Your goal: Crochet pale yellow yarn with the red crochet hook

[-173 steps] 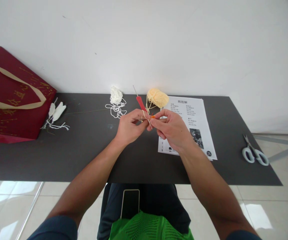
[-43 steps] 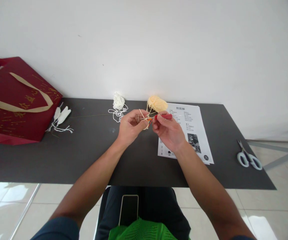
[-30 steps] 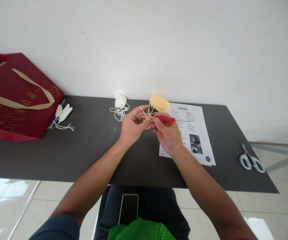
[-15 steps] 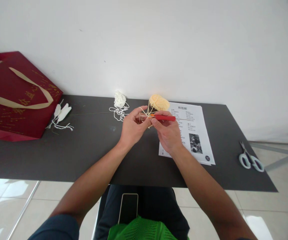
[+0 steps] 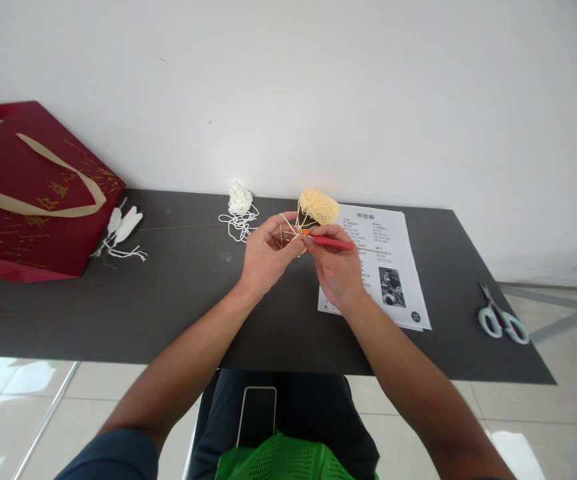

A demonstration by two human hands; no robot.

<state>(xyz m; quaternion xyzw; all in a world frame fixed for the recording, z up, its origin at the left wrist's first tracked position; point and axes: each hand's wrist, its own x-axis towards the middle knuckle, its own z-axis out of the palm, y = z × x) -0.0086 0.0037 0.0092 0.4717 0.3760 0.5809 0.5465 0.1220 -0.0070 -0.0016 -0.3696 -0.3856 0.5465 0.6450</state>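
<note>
Both hands meet above the dark table, in front of a pale yellow ball of yarn [image 5: 319, 206]. Pinched in my right hand [image 5: 337, 265] is a crochet hook [image 5: 335, 243] with a red handle; its metal shaft points left into the yarn. My left hand [image 5: 264, 257] is closed on yellow yarn [image 5: 291, 227], with a strand looped over the raised index finger. A small orange piece [image 5: 305, 232] sits where the fingertips come together. The worked yarn is mostly hidden by the fingers.
Printed sheets [image 5: 398, 267] lie under and right of my right hand. Scissors [image 5: 502, 319] rest near the table's right edge. White yarn [image 5: 241, 200] stands at the back; white crocheted pieces [image 5: 125, 227] lie beside a red bag [image 5: 43, 193]. A phone [image 5: 258, 417] is on my lap.
The hook has tilted, its handle end dropping slightly to the right. Both hands stay in nearly the same place, still holding the hook and yarn.
</note>
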